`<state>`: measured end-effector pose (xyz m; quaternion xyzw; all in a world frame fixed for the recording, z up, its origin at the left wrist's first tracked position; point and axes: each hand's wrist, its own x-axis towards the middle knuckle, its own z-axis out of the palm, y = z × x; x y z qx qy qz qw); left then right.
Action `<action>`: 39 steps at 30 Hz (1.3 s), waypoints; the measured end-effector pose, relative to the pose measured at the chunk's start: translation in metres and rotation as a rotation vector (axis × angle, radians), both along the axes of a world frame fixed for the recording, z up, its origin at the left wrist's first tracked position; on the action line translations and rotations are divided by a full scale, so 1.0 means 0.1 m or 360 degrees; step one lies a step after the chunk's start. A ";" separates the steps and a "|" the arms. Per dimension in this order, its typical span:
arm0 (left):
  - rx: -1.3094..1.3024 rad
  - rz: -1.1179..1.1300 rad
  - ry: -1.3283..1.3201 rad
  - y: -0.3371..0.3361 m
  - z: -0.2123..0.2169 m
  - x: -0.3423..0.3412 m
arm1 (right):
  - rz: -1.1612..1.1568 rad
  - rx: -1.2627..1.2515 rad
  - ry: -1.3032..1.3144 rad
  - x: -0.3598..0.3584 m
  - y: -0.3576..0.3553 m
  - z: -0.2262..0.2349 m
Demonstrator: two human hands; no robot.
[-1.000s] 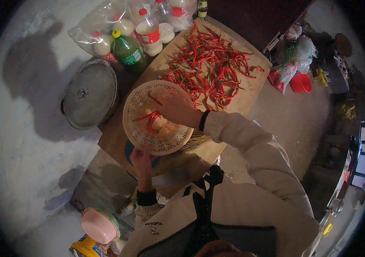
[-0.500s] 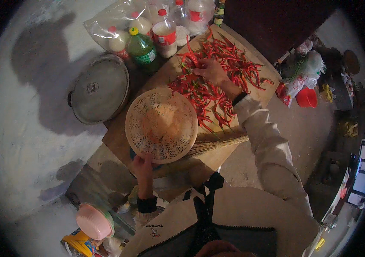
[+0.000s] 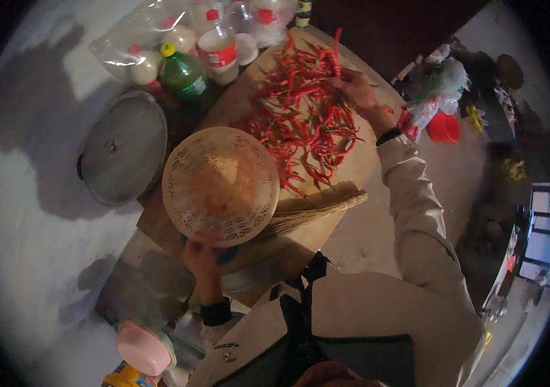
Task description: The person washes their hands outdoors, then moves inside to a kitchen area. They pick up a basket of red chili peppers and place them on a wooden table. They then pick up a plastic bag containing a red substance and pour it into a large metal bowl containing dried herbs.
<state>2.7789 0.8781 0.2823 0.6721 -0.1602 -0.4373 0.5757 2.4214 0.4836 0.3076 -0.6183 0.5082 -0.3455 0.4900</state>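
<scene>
A round, pale basket (image 3: pixel 220 187) with a pierced pattern stands at the near left of the wooden board (image 3: pixel 336 222). My left hand (image 3: pixel 204 261) grips its near rim, fingers closed; nothing shows inside the basket. Red chili peppers (image 3: pixel 307 132), some with green stems, lie spread over the board's far part. At the right edge of the spread, my right hand (image 3: pixel 355 91) has its fingers closed on red chili peppers (image 3: pixel 331 61), one of which points up and away. The fingertips are partly hidden among the peppers.
A straw bundle (image 3: pixel 320 209) lies along the board's near side. Left of the basket stands a lidded pan (image 3: pixel 126 148). Behind it are a green bottle (image 3: pixel 184 77) and red-capped bottles (image 3: pixel 218 51). A pink basin (image 3: pixel 142 348) sits low left, a red tub (image 3: pixel 443 128) far right.
My right hand has moved right across the chili peppers, with peppers in its fingers. My left hand stays on the basket's rim. The whole view has shifted somewhat.
</scene>
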 end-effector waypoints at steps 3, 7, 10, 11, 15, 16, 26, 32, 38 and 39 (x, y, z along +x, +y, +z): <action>0.0075 -0.0016 0.0011 -0.04 -0.01 -0.03 | -0.0258 0.0062 0.0154 -0.56 0.14 0.05; 0.0149 -0.0195 -0.0118 -0.10 -0.01 -0.05 | -0.0634 0.0093 0.0308 -1.14 0.49 -0.25; 0.0101 -0.0250 -0.0111 -0.15 0.00 -0.11 | -0.0752 0.0044 -0.0040 -1.42 0.76 -0.67; 0.0114 -0.0241 -0.0083 -0.17 0.01 -0.15 | -0.0712 -0.0010 -0.0013 -1.47 0.84 -0.84; 0.0106 -0.0212 -0.0033 -0.28 0.07 -0.33 | -0.0683 0.0120 0.0846 -1.51 1.07 -1.54; 0.0091 -0.0196 -0.0028 -0.29 0.09 -0.37 | -0.0656 0.0168 0.0941 -1.50 1.11 -1.65; 0.0068 -0.0329 -0.0121 -0.31 0.19 -0.51 | -0.0732 -0.0169 0.0898 -1.54 0.91 -1.80; 0.0129 -0.0258 0.0002 -0.32 0.15 -0.55 | -0.0649 0.0182 0.0818 -1.63 0.86 -1.67; -0.0001 -0.0394 -0.0077 -0.33 0.11 -0.58 | -0.0578 -0.0278 0.1234 -1.74 0.80 -1.42; 0.0047 -0.0378 -0.0071 -0.33 0.11 -0.59 | -0.0573 -0.0353 0.1171 -1.75 0.76 -1.42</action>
